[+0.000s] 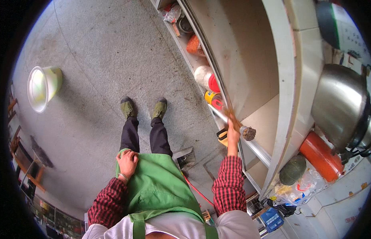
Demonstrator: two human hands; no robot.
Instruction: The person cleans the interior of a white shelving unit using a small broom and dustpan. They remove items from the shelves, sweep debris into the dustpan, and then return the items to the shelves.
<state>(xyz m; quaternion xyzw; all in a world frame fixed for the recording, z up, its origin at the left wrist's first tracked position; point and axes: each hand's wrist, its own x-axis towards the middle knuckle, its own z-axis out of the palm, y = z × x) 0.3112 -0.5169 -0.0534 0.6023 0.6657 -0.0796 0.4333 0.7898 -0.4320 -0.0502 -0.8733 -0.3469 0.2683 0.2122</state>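
My right hand (pixel 232 131) grips a short whisk broom (pixel 248 133), its brown, bound butt end turned to the right. The bristles are blurred and reach toward the sliding-door track of a low cabinet (pixel 257 148). Against the upper left corner of the green apron (pixel 161 176) lies my left hand (pixel 127 162), with a bracelet at the wrist. Its fingers are bent, and whether they pinch the cloth is unclear. Just left of my right hand is a yellow item with black handles (pixel 223 136).
Along the cabinet's lower shelf lie a red-lidded jar (pixel 205 77), a yellow-labelled container (pixel 212 98) and an orange bag (pixel 194 44). The counter holds a steel basin (pixel 338 104), a red cylinder (pixel 321 156) and a dark green melon (pixel 293 170). A white bucket (pixel 43 88) stands on the floor.
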